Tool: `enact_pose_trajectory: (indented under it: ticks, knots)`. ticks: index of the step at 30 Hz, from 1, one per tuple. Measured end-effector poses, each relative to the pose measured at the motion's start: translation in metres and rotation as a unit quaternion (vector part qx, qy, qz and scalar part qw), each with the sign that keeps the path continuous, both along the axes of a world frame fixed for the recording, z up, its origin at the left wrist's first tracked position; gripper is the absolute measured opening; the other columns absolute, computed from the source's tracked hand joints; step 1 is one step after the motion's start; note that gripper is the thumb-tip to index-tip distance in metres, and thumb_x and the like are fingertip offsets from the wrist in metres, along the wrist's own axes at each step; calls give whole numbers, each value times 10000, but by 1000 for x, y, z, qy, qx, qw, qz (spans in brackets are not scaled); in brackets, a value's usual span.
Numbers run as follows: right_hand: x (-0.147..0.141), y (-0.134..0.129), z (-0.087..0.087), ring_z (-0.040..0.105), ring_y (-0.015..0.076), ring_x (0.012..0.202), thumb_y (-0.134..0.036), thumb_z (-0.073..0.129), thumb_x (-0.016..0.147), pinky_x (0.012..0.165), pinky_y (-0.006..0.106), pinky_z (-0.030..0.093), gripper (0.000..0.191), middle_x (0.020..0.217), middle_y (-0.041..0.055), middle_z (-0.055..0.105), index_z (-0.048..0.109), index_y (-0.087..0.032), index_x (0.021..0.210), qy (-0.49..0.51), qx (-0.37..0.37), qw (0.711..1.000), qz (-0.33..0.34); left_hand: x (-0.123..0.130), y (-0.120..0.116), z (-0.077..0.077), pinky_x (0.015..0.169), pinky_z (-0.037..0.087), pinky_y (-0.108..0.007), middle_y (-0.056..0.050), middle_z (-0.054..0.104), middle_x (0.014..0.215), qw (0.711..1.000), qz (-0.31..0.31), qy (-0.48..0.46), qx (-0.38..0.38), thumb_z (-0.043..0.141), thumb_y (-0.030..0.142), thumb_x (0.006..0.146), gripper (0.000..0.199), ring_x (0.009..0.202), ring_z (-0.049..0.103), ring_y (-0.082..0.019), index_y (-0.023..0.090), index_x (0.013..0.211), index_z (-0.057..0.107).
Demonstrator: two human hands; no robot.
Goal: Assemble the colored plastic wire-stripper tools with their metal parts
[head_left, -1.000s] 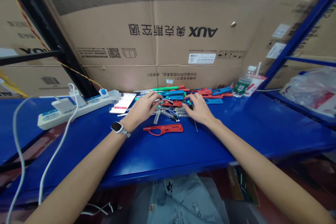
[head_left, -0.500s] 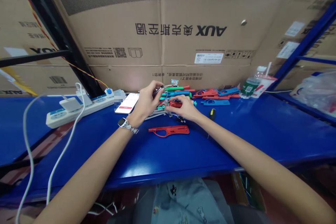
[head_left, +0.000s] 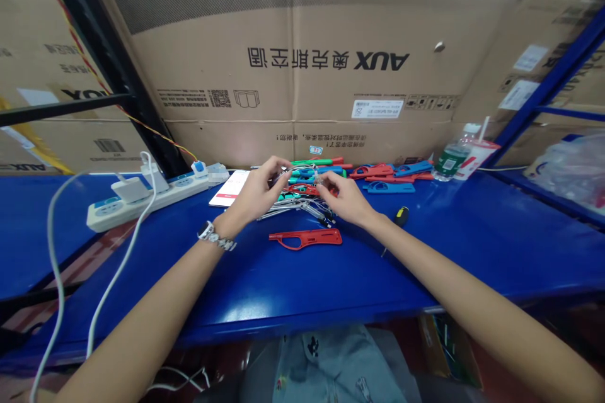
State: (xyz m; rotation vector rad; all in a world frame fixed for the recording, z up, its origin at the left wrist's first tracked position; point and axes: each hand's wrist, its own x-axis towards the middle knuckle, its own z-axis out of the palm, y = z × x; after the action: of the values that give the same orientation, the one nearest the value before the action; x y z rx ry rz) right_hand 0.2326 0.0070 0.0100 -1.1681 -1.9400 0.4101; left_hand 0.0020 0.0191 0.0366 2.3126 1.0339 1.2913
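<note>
My left hand (head_left: 262,189), with a watch and bracelet at its wrist, is closed in a pinch over the pile; what it grips is too small to name. To its right, my right hand (head_left: 344,198) pinches a small clear piece with thin wires near it. Below and behind both hands lie green, blue and red plastic tubes (head_left: 319,162) and several thin metal rods with wires (head_left: 297,204). A red lighter-shaped casing (head_left: 314,237) lies flat on the blue table in front of the hands.
A phone (head_left: 230,189) and a white power strip (head_left: 155,196) lie at left. Red and blue casings (head_left: 390,187), a bottle (head_left: 449,160) and a cup (head_left: 475,157) stand or lie at right. A yellow-black screwdriver (head_left: 401,216) is beside my right forearm. Cardboard (head_left: 302,94) rises behind.
My hands have moved slightly apart, my right one to the right and my left one a little down. The metal rods are more visible between them. The view has shifted slightly.
</note>
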Motion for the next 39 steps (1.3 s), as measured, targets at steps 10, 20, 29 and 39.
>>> enact_pose_trajectory:
  ticks: [10,20,29,39]
  knots:
    - [26,-38,-7,556,173,680,-98,431,870,676,296,387,203,775,6,648,586,-209,940,-137,-52,988,40,-5,-26,-2,540,405,-265,-6,589,671,965,-136,155,-161,485,398,980,294,577,514,-142,197,824,631]
    - [12,-40,-19,564,303,1170,-258,549,936,987,485,389,309,1249,103,645,599,-246,1241,-199,16,979,40,-25,-27,-13,421,413,-245,8,564,557,927,-143,153,-311,504,395,966,270,441,483,-129,216,778,579]
    - [1,-58,-14,580,253,1016,-321,699,912,946,432,388,89,996,52,636,710,-237,940,-188,52,979,56,-23,-34,-9,404,428,-243,-4,610,601,914,-112,144,-363,452,316,972,220,422,523,-132,222,799,550]
    - [-2,-46,-14,590,258,1046,-336,717,938,969,434,370,94,993,45,659,732,-244,942,-188,-9,978,86,-23,-34,-8,447,433,-263,8,603,607,922,-114,172,-329,588,492,941,306,457,538,-138,218,808,562]
